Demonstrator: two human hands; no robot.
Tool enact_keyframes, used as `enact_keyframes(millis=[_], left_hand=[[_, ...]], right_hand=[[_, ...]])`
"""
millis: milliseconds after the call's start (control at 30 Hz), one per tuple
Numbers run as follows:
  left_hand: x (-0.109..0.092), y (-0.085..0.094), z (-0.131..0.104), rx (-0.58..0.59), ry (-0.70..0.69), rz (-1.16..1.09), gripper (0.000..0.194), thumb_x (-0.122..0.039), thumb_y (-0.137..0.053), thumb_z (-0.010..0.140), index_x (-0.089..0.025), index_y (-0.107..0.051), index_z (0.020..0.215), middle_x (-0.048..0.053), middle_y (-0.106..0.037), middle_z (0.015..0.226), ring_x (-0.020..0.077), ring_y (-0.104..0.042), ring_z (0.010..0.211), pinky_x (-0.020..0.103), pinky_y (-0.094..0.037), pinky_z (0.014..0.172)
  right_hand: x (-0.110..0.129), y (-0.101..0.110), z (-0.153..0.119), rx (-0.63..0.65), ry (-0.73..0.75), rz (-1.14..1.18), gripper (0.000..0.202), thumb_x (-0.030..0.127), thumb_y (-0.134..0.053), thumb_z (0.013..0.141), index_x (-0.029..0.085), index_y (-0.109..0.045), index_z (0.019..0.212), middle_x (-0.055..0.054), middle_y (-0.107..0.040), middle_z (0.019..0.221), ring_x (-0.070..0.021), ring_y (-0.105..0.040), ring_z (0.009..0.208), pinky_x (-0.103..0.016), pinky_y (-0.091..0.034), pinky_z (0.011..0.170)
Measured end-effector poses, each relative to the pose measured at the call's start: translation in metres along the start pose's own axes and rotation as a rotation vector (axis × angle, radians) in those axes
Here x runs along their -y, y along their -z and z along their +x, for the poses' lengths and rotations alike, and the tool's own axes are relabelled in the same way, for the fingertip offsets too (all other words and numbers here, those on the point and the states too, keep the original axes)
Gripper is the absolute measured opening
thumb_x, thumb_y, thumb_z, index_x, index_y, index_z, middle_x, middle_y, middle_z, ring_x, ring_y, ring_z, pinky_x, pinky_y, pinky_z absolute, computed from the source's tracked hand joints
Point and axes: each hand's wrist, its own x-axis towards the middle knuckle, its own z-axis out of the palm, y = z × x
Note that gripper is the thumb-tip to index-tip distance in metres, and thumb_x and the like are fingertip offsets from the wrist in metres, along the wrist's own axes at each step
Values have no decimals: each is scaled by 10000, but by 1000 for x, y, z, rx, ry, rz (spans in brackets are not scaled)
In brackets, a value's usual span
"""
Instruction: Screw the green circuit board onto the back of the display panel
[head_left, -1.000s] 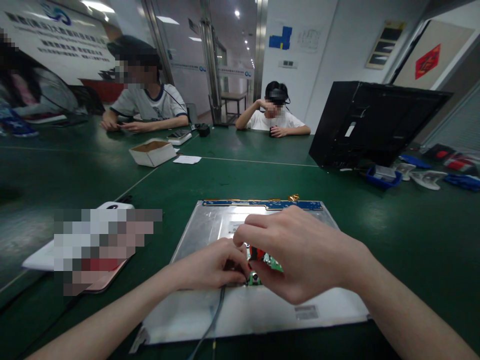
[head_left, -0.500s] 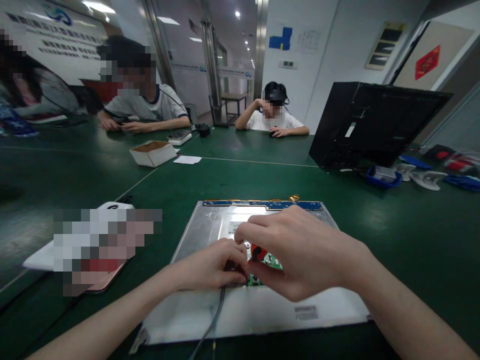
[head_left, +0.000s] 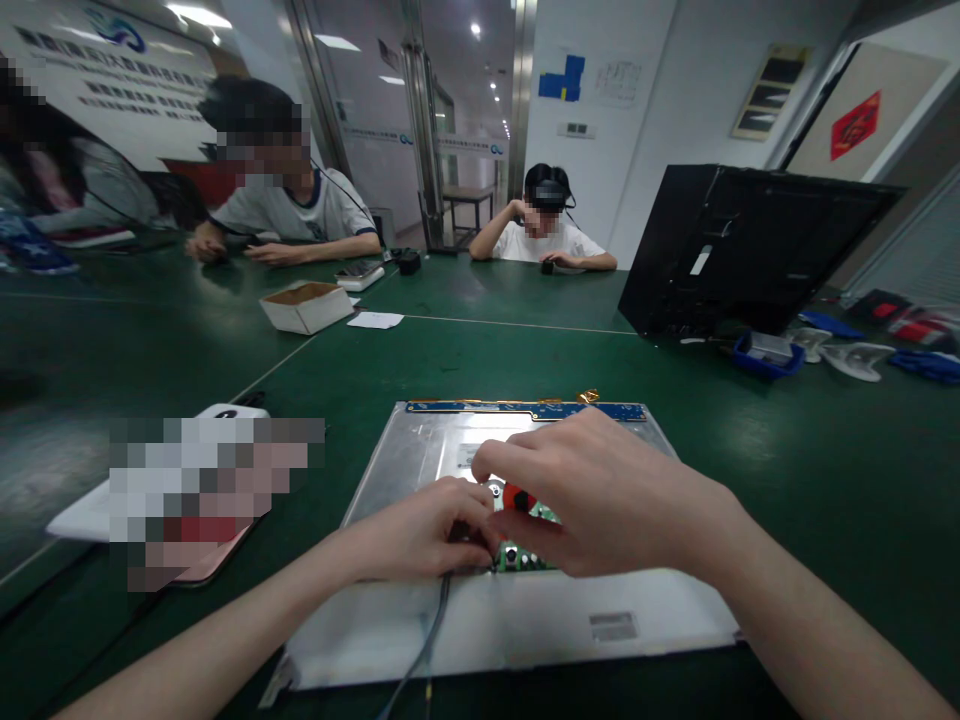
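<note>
A metal-backed panel (head_left: 397, 620) lies on the green table, with a blue circuit strip (head_left: 517, 410) along its far edge. At its middle is a green circuit board (head_left: 536, 558), partly covered by my hands. My right hand (head_left: 607, 495) is curled round a red and black object (head_left: 517, 497), which looks like a tool handle; its lower end is hidden. My left hand (head_left: 442, 525) rests at the board's left side with its fingers pinched together; what they hold is too small to make out. Dark cables (head_left: 431, 640) run from beneath it toward me.
Phones (head_left: 225, 540), partly pixelated, lie at the left. Farther back are an open box (head_left: 306, 308) and white paper (head_left: 375, 320). A black monitor (head_left: 750, 250) and blue tray (head_left: 766, 355) stand at the right. Several people sit across the table.
The thumb and lower edge of my right hand have moved up a little, and the red and black object has turned. More of the green board shows. My left hand has stayed in place.
</note>
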Motion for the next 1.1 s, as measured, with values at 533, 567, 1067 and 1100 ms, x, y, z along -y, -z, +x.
enact_keyframes(millis=[533,567,1067,1100], left_hand=[[-7,2,1,6,26,18,93,-124,-655,824,-199,-710,833,-27,-694,806,148,-613,763,242,-459,694],[-7,2,1,2,24,15,75,-139,-658,827,-195,-709,830,-22,-692,801,151,-613,759,246,-461,695],[-7,1,-2,17,73,33,96,-140,-621,830,-177,-707,848,-16,-657,777,151,-605,721,230,-448,627],[-7,2,-2,16,67,34,86,-152,-631,832,-171,-712,854,-9,-663,792,154,-610,737,230,-456,636]], right_hand=[[1,1,-1,25,26,-11,140,214,-548,842,193,-521,978,10,-621,828,-110,-415,603,-266,-238,515],[1,1,-1,28,22,-14,139,216,-545,852,192,-524,987,6,-631,834,-112,-431,612,-268,-240,520],[1,1,-2,-15,64,4,120,235,-562,829,195,-506,927,12,-589,821,-106,-396,594,-263,-232,501],[1,1,-2,-14,60,4,121,226,-563,824,193,-505,926,12,-584,823,-105,-395,596,-261,-233,499]])
